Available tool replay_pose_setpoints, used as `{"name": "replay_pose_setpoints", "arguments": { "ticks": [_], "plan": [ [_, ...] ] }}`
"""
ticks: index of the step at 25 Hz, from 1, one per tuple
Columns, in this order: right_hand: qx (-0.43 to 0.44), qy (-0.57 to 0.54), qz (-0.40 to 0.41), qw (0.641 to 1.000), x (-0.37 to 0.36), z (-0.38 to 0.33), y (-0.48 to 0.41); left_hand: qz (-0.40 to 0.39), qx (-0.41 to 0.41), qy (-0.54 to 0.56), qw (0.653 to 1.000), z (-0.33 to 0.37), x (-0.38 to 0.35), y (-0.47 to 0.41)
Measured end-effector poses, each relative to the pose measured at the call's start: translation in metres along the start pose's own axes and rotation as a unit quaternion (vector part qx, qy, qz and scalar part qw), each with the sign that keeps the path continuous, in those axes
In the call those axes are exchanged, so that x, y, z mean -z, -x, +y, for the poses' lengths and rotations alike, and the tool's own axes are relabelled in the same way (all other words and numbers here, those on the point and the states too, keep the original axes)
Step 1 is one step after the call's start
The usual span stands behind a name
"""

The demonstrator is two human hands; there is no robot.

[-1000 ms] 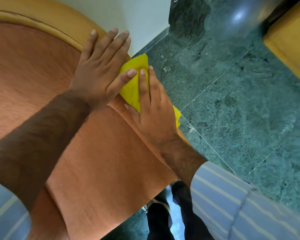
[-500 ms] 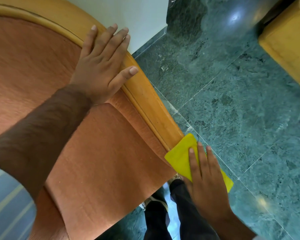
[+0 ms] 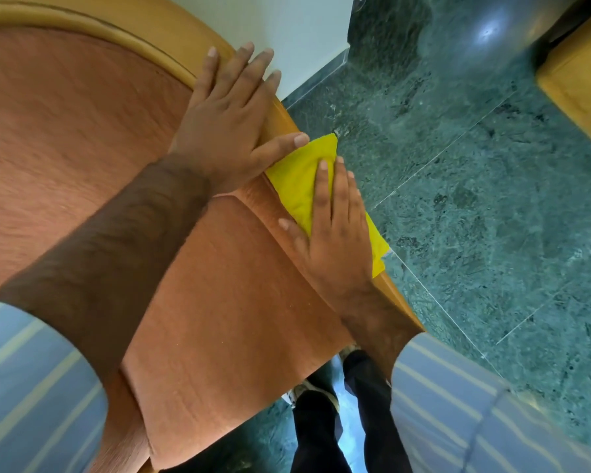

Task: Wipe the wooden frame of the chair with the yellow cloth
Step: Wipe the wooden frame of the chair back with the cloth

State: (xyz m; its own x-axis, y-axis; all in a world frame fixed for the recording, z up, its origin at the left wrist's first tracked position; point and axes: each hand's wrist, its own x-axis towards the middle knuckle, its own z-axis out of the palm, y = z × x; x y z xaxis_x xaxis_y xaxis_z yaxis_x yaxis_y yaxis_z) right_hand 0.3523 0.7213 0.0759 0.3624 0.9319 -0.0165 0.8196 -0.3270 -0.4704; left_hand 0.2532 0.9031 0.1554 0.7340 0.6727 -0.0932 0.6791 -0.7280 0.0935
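Yellow cloth (image 3: 302, 180) lies on the chair's wooden frame (image 3: 280, 114), pinned under the right hand (image 3: 335, 233), whose grip is flat, fingers extended, pressing rather than clutching. Just beyond its fingertips, the left hand (image 3: 229, 121) rests splayed flat on the frame, thumb touching the cloth.

Glossy green marble floor (image 3: 458, 233), white wall (image 3: 287, 35).

Folded yellow cloth (image 3: 299, 180) lies flat on the curved wooden frame (image 3: 282, 119).
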Motion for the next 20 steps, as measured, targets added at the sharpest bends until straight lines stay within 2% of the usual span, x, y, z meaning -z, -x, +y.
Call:
{"name": "replay_pose_setpoints", "arguments": {
  "ticks": [2,4,5,6,7,9,11,14,16,18,20],
  "plan": [
    [-0.022,-0.15,-0.013,0.988,0.017,0.014,0.005,0.072,0.059,0.134,0.987,0.02,0.0,0.015],
    [-0.145,-0.27,-0.029,0.951,0.034,0.037,0.011,0.193,0.151,0.226,0.943,0.047,-0.011,0.038],
    [-0.228,-0.286,-0.053,0.929,0.043,0.048,0.016,0.228,0.211,0.262,0.914,0.062,-0.017,0.047],
    [-0.294,-0.282,-0.083,0.909,0.049,0.057,0.023,0.234,0.274,0.308,0.88,0.077,-0.023,0.054],
    [-0.323,-0.276,-0.107,0.899,0.053,0.064,0.028,0.222,0.334,0.364,0.841,0.091,-0.026,0.057],
    [-0.316,-0.286,-0.124,0.896,0.054,0.07,0.031,0.185,0.408,0.447,0.774,0.11,-0.031,0.058],
    [-0.319,-0.336,-0.132,0.877,0.059,0.069,0.026,0.169,0.437,0.483,0.74,0.115,-0.032,0.055],
    [-0.317,-0.405,-0.109,0.851,0.075,0.061,0.014,0.161,0.429,0.592,0.663,0.101,-0.021,0.06],
    [-0.308,-0.516,-0.098,0.793,0.089,0.047,0.009,0.187,0.388,0.67,0.604,0.083,-0.006,0.079],
    [-0.279,-0.607,-0.126,0.733,0.098,0.02,0.006,0.227,0.363,0.728,0.536,0.062,0.008,0.117],
    [-0.246,-0.633,-0.172,0.714,0.098,-0.014,0.007,0.263,0.369,0.749,0.484,0.047,0.015,0.166]
  ]
}}
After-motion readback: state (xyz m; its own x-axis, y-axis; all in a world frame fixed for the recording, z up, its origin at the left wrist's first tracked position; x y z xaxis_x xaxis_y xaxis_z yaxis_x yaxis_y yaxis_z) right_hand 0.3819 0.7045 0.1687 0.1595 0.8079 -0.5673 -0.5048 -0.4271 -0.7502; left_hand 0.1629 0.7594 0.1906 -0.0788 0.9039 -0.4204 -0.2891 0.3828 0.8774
